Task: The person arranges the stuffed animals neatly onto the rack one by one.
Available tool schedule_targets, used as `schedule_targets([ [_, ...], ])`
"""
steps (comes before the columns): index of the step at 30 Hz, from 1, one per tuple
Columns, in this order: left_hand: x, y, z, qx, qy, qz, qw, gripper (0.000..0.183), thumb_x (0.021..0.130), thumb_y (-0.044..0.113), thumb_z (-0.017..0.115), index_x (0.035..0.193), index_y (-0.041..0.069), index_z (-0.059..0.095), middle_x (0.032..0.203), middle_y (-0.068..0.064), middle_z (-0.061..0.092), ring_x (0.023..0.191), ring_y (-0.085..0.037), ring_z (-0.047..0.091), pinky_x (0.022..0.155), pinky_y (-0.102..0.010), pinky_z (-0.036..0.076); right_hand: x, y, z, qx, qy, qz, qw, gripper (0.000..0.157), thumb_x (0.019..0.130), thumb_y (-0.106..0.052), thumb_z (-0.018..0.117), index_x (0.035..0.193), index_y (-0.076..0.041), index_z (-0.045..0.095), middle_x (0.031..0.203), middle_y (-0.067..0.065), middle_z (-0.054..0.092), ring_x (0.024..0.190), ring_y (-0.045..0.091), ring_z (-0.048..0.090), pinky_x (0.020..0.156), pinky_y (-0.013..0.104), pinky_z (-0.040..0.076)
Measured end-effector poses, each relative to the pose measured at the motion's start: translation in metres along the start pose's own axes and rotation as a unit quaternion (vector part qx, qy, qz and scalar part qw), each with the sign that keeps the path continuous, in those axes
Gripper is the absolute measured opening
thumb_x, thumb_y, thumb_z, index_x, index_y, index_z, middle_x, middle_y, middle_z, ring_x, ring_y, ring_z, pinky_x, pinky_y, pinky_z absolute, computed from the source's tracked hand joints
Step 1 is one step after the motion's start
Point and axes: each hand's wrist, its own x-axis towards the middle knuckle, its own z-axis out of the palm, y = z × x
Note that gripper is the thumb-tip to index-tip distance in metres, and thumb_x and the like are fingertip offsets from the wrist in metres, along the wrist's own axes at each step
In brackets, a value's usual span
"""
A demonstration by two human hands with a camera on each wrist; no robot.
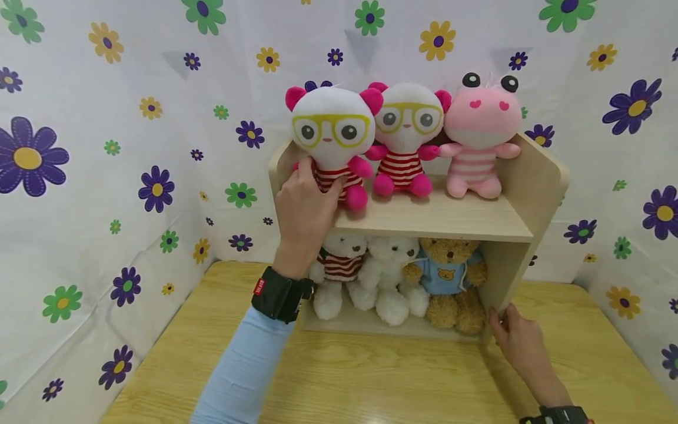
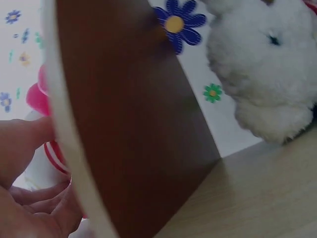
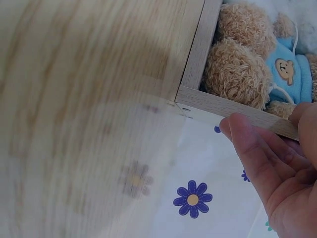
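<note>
A plush panda with pink ears, yellow glasses and a striped shirt sits at the left end of the top shelf. My left hand grips it round the body, thumb and fingers on opposite sides. In the left wrist view the left hand is partly hidden by the shelf board. Low on the right, my right hand pinches the front edge of the small wooden shelf's side panel. The right wrist view shows the right hand with its thumb on the inner side and fingers outside.
Beside the held panda sit a similar panda plush and a pink plush with raised eyes. Below are two white teddy bears and a brown teddy bear in blue. The shelf stands on a wooden table against flowered cloth.
</note>
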Motion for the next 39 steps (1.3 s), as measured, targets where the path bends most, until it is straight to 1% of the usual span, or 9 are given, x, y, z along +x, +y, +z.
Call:
schedule_targets([
  [6, 0.017, 0.004, 0.016, 0.018, -0.023, -0.037, 0.9989, 0.051, 0.094, 0.032, 0.074, 0.122, -0.002, 0.048, 0.106, -0.024, 0.066, 0.102, -0.04, 0.071, 0.09, -0.047, 0.059, 0.001, 0.0, -0.005, 0.002, -0.005, 0.009, 1.0, 0.014, 0.092, 0.001, 0.066, 0.081, 0.0, 0.057, 0.055, 0.004, 0.06, 0.043, -0.008, 0.044, 0.036, 0.016, 0.031],
  [13, 0.023, 0.005, 0.028, 0.022, -0.044, -0.056, 0.9972, 0.044, 0.098, 0.032, 0.069, 0.119, 0.001, 0.046, 0.124, -0.021, 0.043, 0.105, -0.039, 0.062, 0.089, -0.044, 0.058, 0.001, 0.0, -0.004, 0.005, -0.006, 0.006, 1.0, 0.015, 0.092, 0.001, 0.066, 0.08, -0.001, 0.057, 0.055, 0.006, 0.062, 0.04, -0.004, 0.049, 0.036, 0.015, 0.033],
  [15, 0.019, 0.006, 0.026, 0.017, -0.037, -0.036, 0.9985, 0.039, 0.098, 0.03, 0.069, 0.115, 0.001, 0.049, 0.122, -0.02, 0.042, 0.103, -0.036, 0.061, 0.089, -0.041, 0.058, 0.0, -0.001, -0.004, 0.006, -0.007, 0.006, 1.0, 0.014, 0.092, 0.0, 0.066, 0.08, 0.0, 0.058, 0.056, 0.006, 0.062, 0.04, -0.004, 0.049, 0.036, 0.015, 0.033],
  [18, 0.011, 0.009, 0.02, 0.016, -0.026, 0.028, 0.9991, 0.03, 0.098, 0.025, 0.068, 0.112, 0.001, 0.055, 0.118, -0.019, 0.048, 0.104, -0.034, 0.058, 0.091, -0.039, 0.055, -0.001, 0.0, -0.005, 0.004, -0.007, 0.005, 1.0, 0.014, 0.091, 0.001, 0.066, 0.08, 0.0, 0.058, 0.055, 0.006, 0.062, 0.041, -0.003, 0.049, 0.036, 0.015, 0.033],
  [21, 0.007, 0.012, 0.015, 0.021, -0.026, 0.102, 0.9942, 0.03, 0.098, 0.019, 0.065, 0.122, 0.002, 0.061, 0.125, -0.018, 0.054, 0.111, -0.035, 0.055, 0.091, -0.042, 0.053, -0.001, 0.0, -0.006, 0.002, -0.007, 0.001, 1.0, 0.013, 0.091, 0.002, 0.066, 0.081, 0.001, 0.057, 0.056, 0.007, 0.062, 0.041, -0.003, 0.049, 0.036, 0.015, 0.033],
  [23, 0.008, 0.013, 0.014, 0.025, -0.036, 0.124, 0.9913, 0.038, 0.097, 0.018, 0.064, 0.133, 0.004, 0.06, 0.134, -0.016, 0.054, 0.117, -0.036, 0.054, 0.094, -0.044, 0.053, 0.0, 0.0, -0.007, 0.003, -0.01, 0.001, 1.0, 0.012, 0.091, 0.002, 0.066, 0.082, 0.002, 0.058, 0.056, 0.007, 0.061, 0.041, -0.003, 0.049, 0.036, 0.015, 0.033],
  [29, 0.013, 0.006, 0.015, 0.027, -0.102, 0.094, 0.99, 0.055, 0.099, 0.022, 0.061, 0.151, 0.006, 0.048, 0.157, -0.013, 0.042, 0.137, -0.035, 0.049, 0.103, -0.049, 0.051, -0.002, 0.0, -0.005, 0.007, -0.021, 0.007, 1.0, 0.012, 0.093, 0.001, 0.065, 0.083, 0.002, 0.058, 0.056, 0.006, 0.061, 0.042, -0.005, 0.047, 0.036, 0.016, 0.033],
  [33, 0.014, 0.002, 0.015, 0.044, -0.146, 0.086, 0.9845, 0.057, 0.102, 0.029, 0.059, 0.152, 0.004, 0.047, 0.164, -0.01, 0.032, 0.144, -0.035, 0.04, 0.107, -0.051, 0.049, -0.004, -0.001, -0.007, 0.006, -0.022, 0.008, 1.0, 0.013, 0.093, 0.001, 0.065, 0.082, 0.001, 0.058, 0.055, 0.004, 0.059, 0.043, -0.007, 0.045, 0.036, 0.016, 0.031],
  [39, 0.015, 0.002, 0.011, 0.065, -0.176, 0.088, 0.9783, 0.055, 0.104, 0.035, 0.056, 0.15, 0.006, 0.05, 0.167, -0.008, 0.026, 0.146, -0.036, 0.035, 0.11, -0.053, 0.046, 0.0, 0.0, -0.008, 0.002, -0.014, 0.001, 1.0, 0.014, 0.092, 0.001, 0.065, 0.081, 0.001, 0.057, 0.055, 0.004, 0.06, 0.042, -0.004, 0.047, 0.036, 0.017, 0.031],
])
